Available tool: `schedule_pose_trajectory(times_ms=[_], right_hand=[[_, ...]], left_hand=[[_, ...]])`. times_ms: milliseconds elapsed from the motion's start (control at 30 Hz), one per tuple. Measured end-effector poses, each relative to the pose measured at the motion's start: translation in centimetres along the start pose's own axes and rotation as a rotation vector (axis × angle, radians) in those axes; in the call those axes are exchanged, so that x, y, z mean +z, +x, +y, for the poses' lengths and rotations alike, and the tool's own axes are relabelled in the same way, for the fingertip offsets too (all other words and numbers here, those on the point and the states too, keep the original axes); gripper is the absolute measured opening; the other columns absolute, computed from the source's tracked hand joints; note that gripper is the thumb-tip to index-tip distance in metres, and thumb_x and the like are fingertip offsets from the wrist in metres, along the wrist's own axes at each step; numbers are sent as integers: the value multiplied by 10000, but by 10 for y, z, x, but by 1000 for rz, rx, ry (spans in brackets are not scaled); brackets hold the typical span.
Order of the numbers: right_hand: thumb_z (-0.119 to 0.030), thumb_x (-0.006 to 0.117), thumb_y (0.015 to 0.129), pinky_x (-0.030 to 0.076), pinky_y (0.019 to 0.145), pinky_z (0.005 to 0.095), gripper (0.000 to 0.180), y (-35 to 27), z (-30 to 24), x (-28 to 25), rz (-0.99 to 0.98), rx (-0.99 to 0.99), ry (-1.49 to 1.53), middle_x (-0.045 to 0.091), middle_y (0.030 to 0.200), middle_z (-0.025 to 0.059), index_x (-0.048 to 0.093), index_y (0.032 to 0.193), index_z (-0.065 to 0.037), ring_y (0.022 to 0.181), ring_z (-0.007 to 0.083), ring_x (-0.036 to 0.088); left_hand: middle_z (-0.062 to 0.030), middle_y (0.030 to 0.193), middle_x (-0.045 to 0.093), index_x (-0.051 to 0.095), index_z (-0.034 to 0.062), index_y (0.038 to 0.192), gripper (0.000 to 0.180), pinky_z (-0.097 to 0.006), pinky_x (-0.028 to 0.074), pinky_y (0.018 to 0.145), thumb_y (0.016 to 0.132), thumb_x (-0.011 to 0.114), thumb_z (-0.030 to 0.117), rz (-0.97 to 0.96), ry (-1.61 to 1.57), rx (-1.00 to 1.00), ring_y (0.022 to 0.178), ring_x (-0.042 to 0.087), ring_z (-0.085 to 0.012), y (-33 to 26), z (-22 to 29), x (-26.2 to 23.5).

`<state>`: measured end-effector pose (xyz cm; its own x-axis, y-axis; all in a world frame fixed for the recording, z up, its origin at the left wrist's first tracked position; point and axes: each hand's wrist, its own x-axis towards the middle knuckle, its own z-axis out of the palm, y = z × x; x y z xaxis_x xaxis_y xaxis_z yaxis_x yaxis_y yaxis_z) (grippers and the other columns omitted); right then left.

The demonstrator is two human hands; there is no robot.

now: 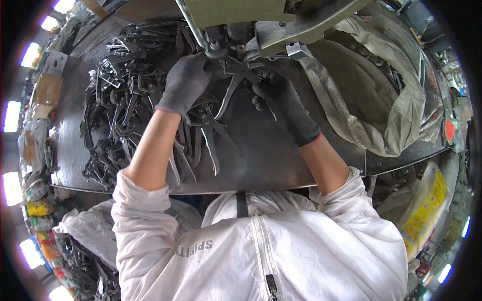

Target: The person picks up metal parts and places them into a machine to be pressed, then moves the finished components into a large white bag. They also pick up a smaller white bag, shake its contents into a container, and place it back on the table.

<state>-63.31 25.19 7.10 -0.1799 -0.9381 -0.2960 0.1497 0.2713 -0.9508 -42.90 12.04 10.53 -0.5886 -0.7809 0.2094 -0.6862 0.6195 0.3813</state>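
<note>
A pair of bare metal pliers [237, 75] sits under the machine's head, its two long handles spread toward me. My right hand [283, 103], in a dark grey glove, pinches the right side of these pliers near the top of a handle. To their left is my left hand [185, 83], gloved alike, its fingers closed and partly hidden at the machine; what they hold does not show. More loose pliers [208, 130] lie just below my left hand. A large heap of similar metal plier parts [120, 100] covers the table's left side.
The green-grey machine [236, 12] overhangs the far middle of the dark metal table [266, 165]. On the right lies a large grey-white sack [361, 130] with its mouth open. A cardboard box [47, 90] stands beyond the left edge; a yellow-printed bag [427, 210] lies below right.
</note>
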Motion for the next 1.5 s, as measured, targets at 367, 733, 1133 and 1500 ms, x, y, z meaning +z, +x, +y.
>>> schedule_pose_trajectory(times_ms=[367, 733, 1133, 1500], right_hand=[[-131, 637, 979, 532, 620, 289, 344, -3, -2, 8, -4, -86, -63, 699, 938, 33, 615, 1296, -1, 816, 79, 632], [-112, 574, 1025, 551, 586, 255, 307, -21, -2, 6, -64, -23, 5, 652, 904, 57, 578, 1292, 40, 685, 92, 641], [-98, 574, 1046, 540, 652, 250, 417, -36, 3, 31, -50, -115, 234, 603, 1025, 61, 435, 1426, 4, 770, 108, 634], [-436, 625, 959, 474, 1019, 466, 500, 115, -36, -377, 982, -649, -1310, 679, 1248, 260, 666, 1271, -47, 1184, 398, 644]], left_hand=[[-160, 1075, 752, 750, 114, 1147, 292, -435, 565, 871, 916, 624, 240, -193, 165, -99, 1020, 714, -361, 27, -63, -1], [-143, 1004, 743, 684, 74, 1183, 278, -382, 572, 869, 1031, 552, 266, 236, -601, -422, 1002, 724, -269, -18, -109, -90], [-140, 1257, 671, 516, -63, 1425, 466, -271, 517, 975, 1010, 534, 148, 98, -1291, -542, 1129, 656, -158, -73, 13, -83], [-50, 1179, 676, 528, -8, 1457, 610, -285, 519, 943, 880, 720, 31, -441, -1231, -371, 1026, 662, -154, -48, 116, -10]])
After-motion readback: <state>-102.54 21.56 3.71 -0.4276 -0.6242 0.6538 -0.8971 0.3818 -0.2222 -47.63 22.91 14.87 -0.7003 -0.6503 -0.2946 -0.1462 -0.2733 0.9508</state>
